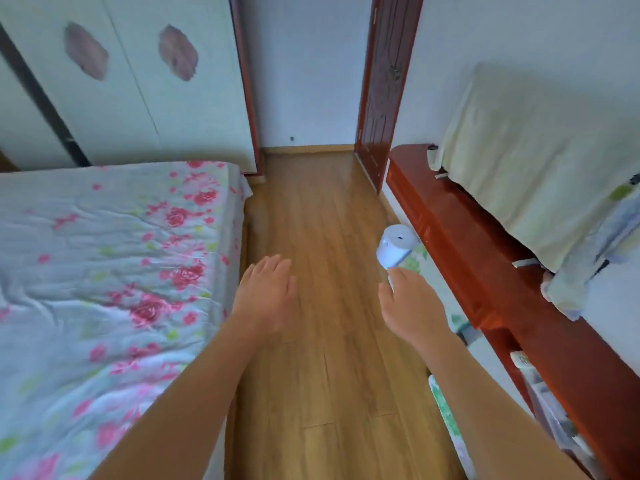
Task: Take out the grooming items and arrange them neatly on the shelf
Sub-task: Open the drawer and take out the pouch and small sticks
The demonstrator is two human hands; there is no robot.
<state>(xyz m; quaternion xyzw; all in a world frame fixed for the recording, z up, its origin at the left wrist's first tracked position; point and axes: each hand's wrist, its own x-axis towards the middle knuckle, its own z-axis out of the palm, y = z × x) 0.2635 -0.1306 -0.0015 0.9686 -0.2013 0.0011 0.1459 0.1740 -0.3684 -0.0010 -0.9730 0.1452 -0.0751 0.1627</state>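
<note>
Wooden floor [311,209] runs between the floral bed [104,237]'s right edge and the red-brown shelf [485,271], which carries a cloth-draped object [536,161]; a door [384,81] stands beyond. My right fingers [403,277] grip a pale cylindrical grooming item [396,245] over the floor, beside the shelf's front edge. My left fingers [273,268] are straight, holding nothing.

Bed [104,254] left, cabinet [485,271] right

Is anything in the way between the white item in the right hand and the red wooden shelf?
Nothing visible: the right hand holds the white cylindrical item beside the red wooden shelf, with only open air between them.
</note>
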